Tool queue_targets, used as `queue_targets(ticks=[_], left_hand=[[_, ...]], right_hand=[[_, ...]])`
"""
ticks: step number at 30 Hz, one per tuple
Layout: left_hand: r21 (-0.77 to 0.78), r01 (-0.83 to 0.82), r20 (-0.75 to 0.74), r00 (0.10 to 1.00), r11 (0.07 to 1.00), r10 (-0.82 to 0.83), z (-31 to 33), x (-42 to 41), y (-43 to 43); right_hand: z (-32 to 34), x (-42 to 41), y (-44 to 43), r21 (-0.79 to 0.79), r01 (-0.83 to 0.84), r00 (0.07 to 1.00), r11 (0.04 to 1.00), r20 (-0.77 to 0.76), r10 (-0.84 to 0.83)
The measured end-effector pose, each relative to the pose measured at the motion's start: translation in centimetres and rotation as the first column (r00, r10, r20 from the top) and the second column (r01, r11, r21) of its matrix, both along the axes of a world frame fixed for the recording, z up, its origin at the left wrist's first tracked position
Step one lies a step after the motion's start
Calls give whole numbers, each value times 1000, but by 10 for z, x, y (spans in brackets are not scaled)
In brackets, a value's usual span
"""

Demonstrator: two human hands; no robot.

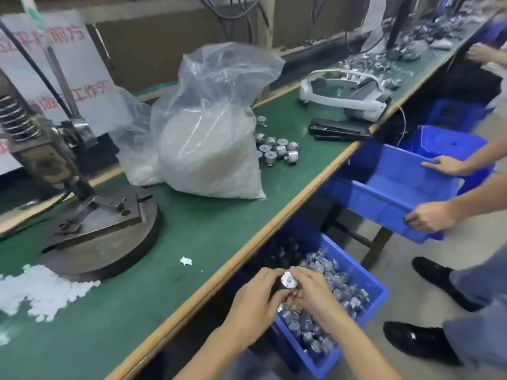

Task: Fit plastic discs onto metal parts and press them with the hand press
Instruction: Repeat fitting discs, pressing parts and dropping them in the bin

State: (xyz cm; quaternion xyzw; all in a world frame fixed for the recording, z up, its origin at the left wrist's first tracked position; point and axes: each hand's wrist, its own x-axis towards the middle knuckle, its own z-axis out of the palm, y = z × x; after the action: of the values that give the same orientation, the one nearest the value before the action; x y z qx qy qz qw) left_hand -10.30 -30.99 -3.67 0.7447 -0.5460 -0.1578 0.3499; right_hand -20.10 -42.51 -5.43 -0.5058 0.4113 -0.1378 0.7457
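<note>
Hands: the left hand (255, 297) and right hand (312, 294) were both curled round one metal part (285, 286) at the lower centre of the frame. Blur hid the exact finger placing.
Disc: a white plastic disc (288, 278) sat on the part's top, above the blue bin (381, 293).
Drop risk: the part was held beyond the counter (192, 242) edge, so a slackened pinch would likely lose it or the disc into the bin.
Misfit risk: a disc seated crooked could jam or crack under the hand press (46, 160) at the left.
</note>
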Motion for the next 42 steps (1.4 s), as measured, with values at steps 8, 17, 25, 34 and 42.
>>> queue_targets(ticks=[8, 17, 25, 34, 42], left_hand=[[123, -60, -40, 997, 991, 65, -17, -9, -3], [59, -190, -100, 976, 980, 195, -9, 9, 15], [-43, -220, -105, 971, 975, 215, 10, 15, 33], [-168, -355, -118, 934, 920, 338, 52, 40, 80], [-39, -602, -8, 798, 797, 602, 104, 89, 171]], right_hand=[[-108, -21, -24, 170, 353, 880, 920, -393, -266], [-113, -20, -21, -188, 181, 820, 965, -513, -254], [-60, 13, -20, -468, 222, 895, 855, -249, -369], [64, 106, 5, -684, 318, 941, 656, 312, -131], [118, 197, 119, -741, -64, 791, 669, 371, 486]])
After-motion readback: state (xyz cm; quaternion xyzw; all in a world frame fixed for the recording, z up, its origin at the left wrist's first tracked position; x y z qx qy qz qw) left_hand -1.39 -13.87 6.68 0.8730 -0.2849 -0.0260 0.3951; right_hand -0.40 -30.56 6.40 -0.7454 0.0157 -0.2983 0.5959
